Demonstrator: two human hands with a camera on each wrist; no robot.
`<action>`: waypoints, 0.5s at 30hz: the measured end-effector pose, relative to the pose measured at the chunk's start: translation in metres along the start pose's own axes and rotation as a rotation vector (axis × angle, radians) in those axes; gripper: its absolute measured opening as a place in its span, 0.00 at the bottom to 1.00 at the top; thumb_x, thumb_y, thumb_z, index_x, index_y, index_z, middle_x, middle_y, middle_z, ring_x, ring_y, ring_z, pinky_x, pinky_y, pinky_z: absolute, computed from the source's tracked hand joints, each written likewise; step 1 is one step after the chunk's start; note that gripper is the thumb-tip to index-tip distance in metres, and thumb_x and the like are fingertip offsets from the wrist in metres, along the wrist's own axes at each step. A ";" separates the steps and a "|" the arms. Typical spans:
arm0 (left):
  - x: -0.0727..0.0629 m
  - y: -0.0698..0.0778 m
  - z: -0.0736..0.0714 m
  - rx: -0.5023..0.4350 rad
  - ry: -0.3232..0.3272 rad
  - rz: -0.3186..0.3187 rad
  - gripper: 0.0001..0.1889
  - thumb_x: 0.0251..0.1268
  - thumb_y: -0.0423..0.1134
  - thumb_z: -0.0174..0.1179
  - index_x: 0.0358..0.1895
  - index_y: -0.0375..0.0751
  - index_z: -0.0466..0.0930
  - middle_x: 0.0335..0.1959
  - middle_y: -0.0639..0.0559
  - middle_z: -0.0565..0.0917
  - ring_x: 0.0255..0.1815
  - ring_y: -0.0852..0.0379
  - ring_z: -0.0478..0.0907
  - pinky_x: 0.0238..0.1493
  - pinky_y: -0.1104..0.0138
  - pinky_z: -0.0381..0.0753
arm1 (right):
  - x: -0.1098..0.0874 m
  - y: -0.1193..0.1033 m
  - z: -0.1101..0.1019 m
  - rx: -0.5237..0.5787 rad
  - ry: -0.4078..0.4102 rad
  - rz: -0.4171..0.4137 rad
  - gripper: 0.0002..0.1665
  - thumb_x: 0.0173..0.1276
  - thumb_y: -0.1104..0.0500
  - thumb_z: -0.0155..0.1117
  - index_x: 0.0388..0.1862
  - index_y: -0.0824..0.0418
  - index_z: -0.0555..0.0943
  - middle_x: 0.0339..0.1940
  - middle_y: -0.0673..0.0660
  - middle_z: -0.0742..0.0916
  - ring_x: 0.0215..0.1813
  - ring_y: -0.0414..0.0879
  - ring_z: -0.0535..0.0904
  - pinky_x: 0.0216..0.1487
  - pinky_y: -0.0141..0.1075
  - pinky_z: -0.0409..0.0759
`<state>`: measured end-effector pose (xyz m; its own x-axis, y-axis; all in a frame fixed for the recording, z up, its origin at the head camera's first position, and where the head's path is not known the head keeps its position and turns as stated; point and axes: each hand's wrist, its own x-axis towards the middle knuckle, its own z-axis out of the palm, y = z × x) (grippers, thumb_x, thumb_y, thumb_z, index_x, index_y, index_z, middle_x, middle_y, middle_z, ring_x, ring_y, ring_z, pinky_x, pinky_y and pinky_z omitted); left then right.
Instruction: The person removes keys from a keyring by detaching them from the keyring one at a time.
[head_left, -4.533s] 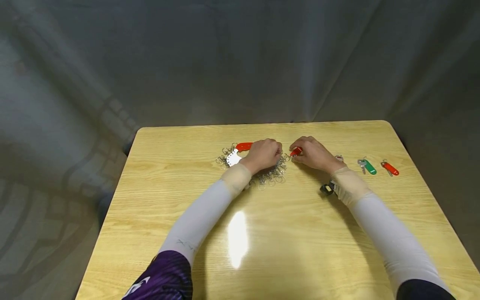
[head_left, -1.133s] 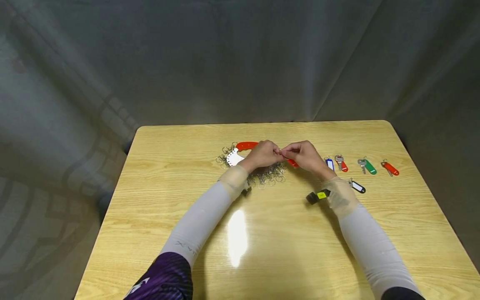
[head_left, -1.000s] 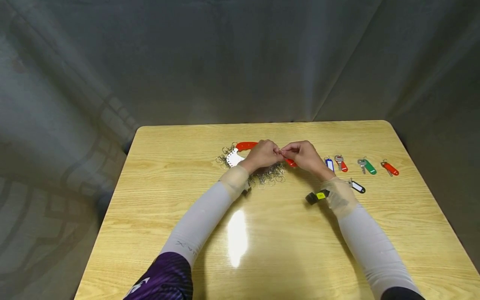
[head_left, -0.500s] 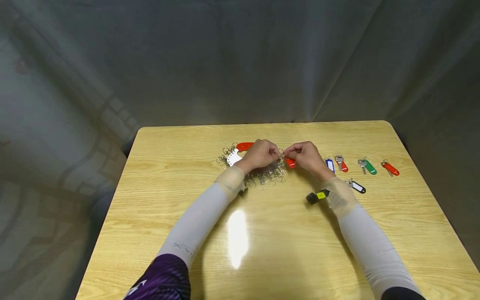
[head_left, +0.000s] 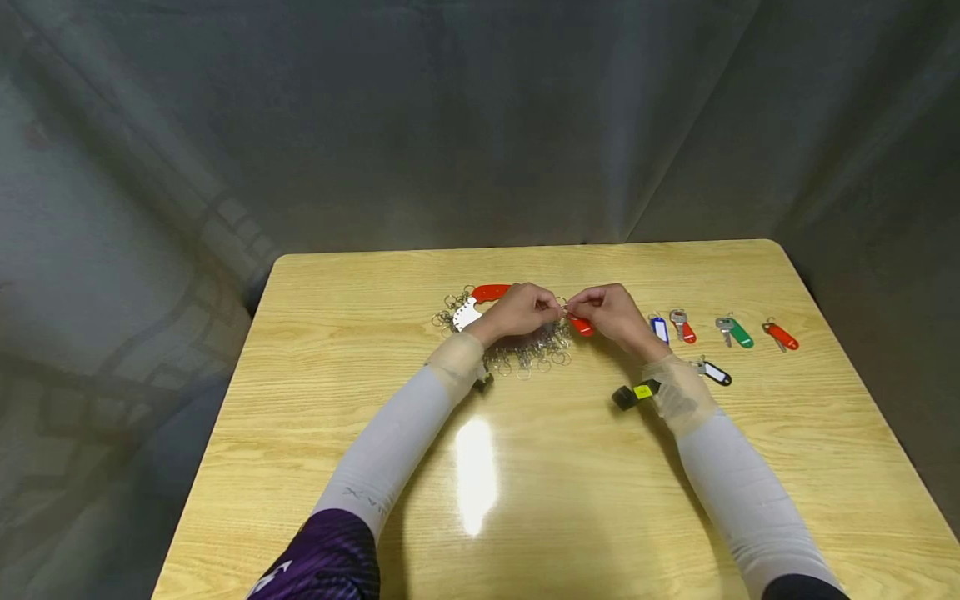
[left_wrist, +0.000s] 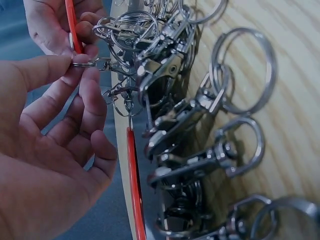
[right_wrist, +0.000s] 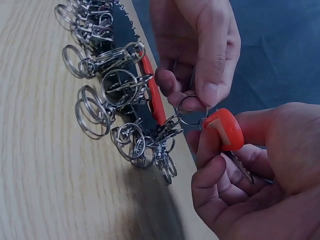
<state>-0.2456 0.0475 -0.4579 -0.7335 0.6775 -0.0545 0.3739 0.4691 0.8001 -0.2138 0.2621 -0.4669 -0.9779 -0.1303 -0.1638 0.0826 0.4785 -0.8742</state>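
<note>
My left hand (head_left: pixel 521 310) pinches a split ring (right_wrist: pixel 186 114) between thumb and fingertip. That ring hangs from a snap clip on a key holder with a red grip (head_left: pixel 491 292), a white plate (head_left: pixel 467 314) and several metal clips with rings. Against the left fingertips, my right hand (head_left: pixel 609 315) holds a red key tag (right_wrist: pixel 230 131) between thumb and fingers. A key (right_wrist: pixel 240 167) hangs below the tag, over the curled fingers. The tag's small wire loop meets the pinched split ring in the right wrist view. In the left wrist view the red tag (left_wrist: pixel 74 25) shows edge-on.
Right of the hands lie a blue tag (head_left: pixel 658 329), a red tag with key (head_left: pixel 684 327), a green tag with key (head_left: pixel 738 333), another red tag (head_left: pixel 782 337) and a black tag (head_left: pixel 716 372). A dark curtain (head_left: pixel 480 125) hangs behind the wooden table (head_left: pixel 360 333).
Since the earliest frame, my right hand has moved left and nearer, bringing the red tag to my left fingertips. The hands, slightly apart half a second ago, meet now at the ring.
</note>
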 end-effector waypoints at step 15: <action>0.000 -0.002 -0.002 -0.003 -0.072 0.033 0.09 0.78 0.33 0.62 0.50 0.34 0.90 0.48 0.45 0.92 0.42 0.58 0.84 0.46 0.72 0.79 | -0.003 -0.005 -0.001 -0.021 0.009 -0.007 0.12 0.77 0.65 0.64 0.50 0.72 0.88 0.43 0.63 0.92 0.35 0.36 0.81 0.34 0.26 0.79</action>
<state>-0.2473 0.0456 -0.4585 -0.6781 0.7315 -0.0712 0.3950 0.4444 0.8041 -0.2112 0.2612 -0.4610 -0.9801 -0.1258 -0.1538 0.0722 0.4960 -0.8653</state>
